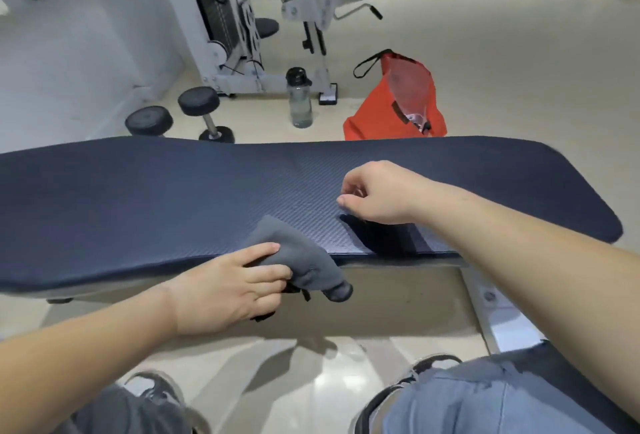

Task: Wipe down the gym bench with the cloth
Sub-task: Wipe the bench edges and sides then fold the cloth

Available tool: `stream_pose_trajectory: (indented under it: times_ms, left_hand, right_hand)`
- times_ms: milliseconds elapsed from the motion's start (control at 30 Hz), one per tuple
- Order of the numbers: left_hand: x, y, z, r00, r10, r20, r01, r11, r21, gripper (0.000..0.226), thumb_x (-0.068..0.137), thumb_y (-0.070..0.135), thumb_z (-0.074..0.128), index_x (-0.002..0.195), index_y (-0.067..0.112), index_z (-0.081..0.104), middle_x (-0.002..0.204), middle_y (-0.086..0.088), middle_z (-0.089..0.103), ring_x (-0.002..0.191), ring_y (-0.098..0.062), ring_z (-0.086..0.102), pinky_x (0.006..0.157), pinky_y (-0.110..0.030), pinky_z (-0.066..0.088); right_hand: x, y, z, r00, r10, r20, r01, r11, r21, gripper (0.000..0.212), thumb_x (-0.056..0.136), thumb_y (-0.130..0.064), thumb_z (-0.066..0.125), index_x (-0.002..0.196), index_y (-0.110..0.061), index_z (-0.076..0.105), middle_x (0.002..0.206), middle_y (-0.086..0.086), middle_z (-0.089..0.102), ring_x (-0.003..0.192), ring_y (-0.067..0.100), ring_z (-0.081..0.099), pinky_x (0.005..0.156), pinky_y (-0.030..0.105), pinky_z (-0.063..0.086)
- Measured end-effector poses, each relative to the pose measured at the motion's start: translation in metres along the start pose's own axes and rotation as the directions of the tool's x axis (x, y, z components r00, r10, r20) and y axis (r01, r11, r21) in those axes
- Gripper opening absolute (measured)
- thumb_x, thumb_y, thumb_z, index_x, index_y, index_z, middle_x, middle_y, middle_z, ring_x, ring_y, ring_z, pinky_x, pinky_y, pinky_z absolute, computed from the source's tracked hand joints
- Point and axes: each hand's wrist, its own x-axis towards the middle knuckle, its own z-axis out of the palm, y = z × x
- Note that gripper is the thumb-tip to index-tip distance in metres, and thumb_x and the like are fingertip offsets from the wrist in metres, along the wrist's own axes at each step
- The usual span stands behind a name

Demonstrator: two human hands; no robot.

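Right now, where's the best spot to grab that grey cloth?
Grab the cloth at its bunched middle, from above on the near side: one end lies on the bench, the other dangles off its edge. The left hand grips it there.

One head-worn view (wide-angle) looks forward and down from close above the desk point(138, 191), across it to the gym floor point(519, 69) beyond.

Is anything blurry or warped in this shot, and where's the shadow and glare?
Head view: wide-angle lens bows the bench; right hand throws a dark shadow on it; floor glares below the bench; left hand and cloth sharp, machine behind slightly soft.
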Motion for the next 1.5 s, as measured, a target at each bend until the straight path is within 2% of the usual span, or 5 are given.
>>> stream_pose_trajectory:
  times_ms: [767,900,1000,1133,1500]
  left_hand:
    - [-0.151,0.018,0.024,0.900,-0.427,0.081,0.434,0.896,-0.096,0.024,0.097,-0.001,0.043,0.087,0.016,0.056,0.090,-0.002,0.063,0.108,-0.026,0.062,0.125,-0.045,0.026]
    - [-0.208,0.034,0.015,0.691,-0.681,0.241,0.713,0.697,-0.075,0.016,0.092,0.008,0.049,0.085,0.022,0.055,0.088,0.002,0.063,0.099,-0.025,0.060,0.119,-0.044,0.034]
    - [-0.226,0.054,0.003,0.128,-0.934,0.334,0.981,0.070,-0.180,0.006,0.094,0.029,0.052,0.090,0.028,0.057,0.089,0.007,0.067,0.095,-0.023,0.063,0.095,-0.039,0.045]
    - [-0.213,0.063,0.003,-0.627,-0.504,0.593,0.192,-0.838,-0.510,0.023,0.104,0.040,0.046,0.097,0.024,0.061,0.093,0.001,0.069,0.094,-0.029,0.066,0.086,-0.041,0.055]
    - [-0.116,0.006,-0.011,-0.297,-0.179,0.938,-0.875,-0.342,-0.343,0.009,0.106,0.014,0.049,0.114,0.012,0.045,0.084,-0.028,0.076,0.063,-0.041,0.075,0.063,-0.049,0.065]
  right_hand:
    - [0.134,-0.202,0.079,0.899,-0.432,0.071,0.437,0.891,-0.122,0.017,0.097,-0.043,0.056,0.091,-0.030,0.065,0.088,-0.013,0.057,0.092,0.020,0.057,0.075,0.035,0.049]
    - [0.133,-0.248,0.101,0.860,-0.496,0.118,0.508,0.853,-0.119,0.020,0.098,-0.045,0.054,0.096,-0.029,0.067,0.089,-0.013,0.057,0.090,0.019,0.054,0.074,0.034,0.046]
    - [0.132,-0.263,0.112,0.849,-0.510,0.141,0.525,0.844,-0.112,0.019,0.098,-0.045,0.053,0.095,-0.030,0.065,0.086,-0.014,0.053,0.091,0.020,0.056,0.078,0.037,0.051]
    - [0.136,-0.273,0.112,0.856,-0.509,0.087,0.515,0.854,-0.072,0.019,0.098,-0.043,0.053,0.099,-0.030,0.067,0.087,-0.013,0.054,0.090,0.018,0.056,0.084,0.041,0.054]
    - [0.152,-0.308,0.126,0.868,-0.492,0.067,0.496,0.862,-0.104,0.016,0.096,-0.045,0.056,0.096,-0.034,0.068,0.090,-0.011,0.051,0.095,0.020,0.059,0.085,0.042,0.054]
